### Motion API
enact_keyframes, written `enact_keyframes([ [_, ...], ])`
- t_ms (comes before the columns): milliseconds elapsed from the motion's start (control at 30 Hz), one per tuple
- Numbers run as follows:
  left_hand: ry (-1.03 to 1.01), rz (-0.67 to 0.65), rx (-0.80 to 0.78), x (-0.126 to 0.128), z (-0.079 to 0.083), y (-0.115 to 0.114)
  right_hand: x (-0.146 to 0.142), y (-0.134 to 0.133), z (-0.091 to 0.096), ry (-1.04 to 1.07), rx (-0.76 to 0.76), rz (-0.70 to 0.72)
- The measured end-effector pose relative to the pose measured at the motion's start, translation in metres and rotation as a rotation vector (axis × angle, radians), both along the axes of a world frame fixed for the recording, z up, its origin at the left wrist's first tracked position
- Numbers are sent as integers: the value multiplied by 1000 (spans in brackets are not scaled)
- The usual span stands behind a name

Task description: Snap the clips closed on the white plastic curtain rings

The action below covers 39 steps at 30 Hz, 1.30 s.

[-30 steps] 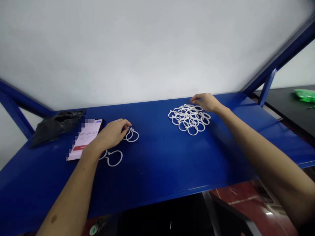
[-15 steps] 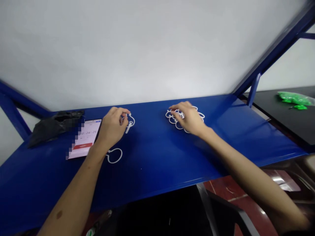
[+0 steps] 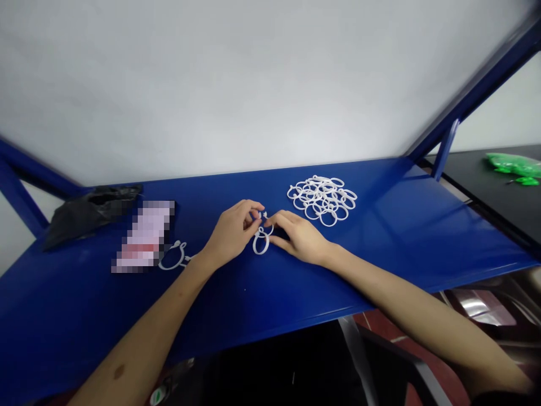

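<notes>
Hands meet over white plastic rings at a blue table (image 3: 270, 293), the left hand (image 3: 234, 225) curled, its thumb and forefinger drawn close together at what appears to be the knobbed ends of an upper ring (image 3: 271, 230). The right hand (image 3: 304, 237) comes in from the other side, forefinger at that ring and thumb lower down, a slight gap between them; whether it grips cannot be told from here. Just below, a second ring, the lower ring (image 3: 261, 253), reaches toward the near edge, seemingly linked to the first. The pieces look light, smooth and fairly stiff with a little spring, best pinched by the rim beside the knobs, where prying too hard might snap them. By count: two hands; two rings visible between them; one loose ring (image 3: 169, 268) beside the left forearm, with part of another (image 3: 186, 264) next to it; one pile of rings (image 3: 323, 197) to the right, overlapping too much for an exact tally but seemingly over a dozen; one phone (image 3: 146, 234), its screen obscured; one black bag (image 3: 88, 217) at far left; one green bundle (image 3: 513, 164) on a separate dark surface (image 3: 465, 186)
</notes>
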<state>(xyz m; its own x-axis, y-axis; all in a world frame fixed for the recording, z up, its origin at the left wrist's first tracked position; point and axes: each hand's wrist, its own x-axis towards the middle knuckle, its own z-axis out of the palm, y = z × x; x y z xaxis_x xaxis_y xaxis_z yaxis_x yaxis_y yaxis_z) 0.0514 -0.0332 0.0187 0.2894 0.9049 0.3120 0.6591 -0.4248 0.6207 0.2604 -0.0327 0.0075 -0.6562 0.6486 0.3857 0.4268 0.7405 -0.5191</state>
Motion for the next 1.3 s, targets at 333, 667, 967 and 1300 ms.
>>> enact_keyframes([
  [333,-398,32,-216,13,4,-8,8,1,7,316,-72,-109],
  [667,-182,49,-9,19,6,-20,7,-8,3,359,-118,-143],
  [967,-92,16,110,20,6,-23,6,-9,1,328,0,-166],
  [1300,-126,70,-128,19,-9,-13,8,2,8,414,-80,-291],
])
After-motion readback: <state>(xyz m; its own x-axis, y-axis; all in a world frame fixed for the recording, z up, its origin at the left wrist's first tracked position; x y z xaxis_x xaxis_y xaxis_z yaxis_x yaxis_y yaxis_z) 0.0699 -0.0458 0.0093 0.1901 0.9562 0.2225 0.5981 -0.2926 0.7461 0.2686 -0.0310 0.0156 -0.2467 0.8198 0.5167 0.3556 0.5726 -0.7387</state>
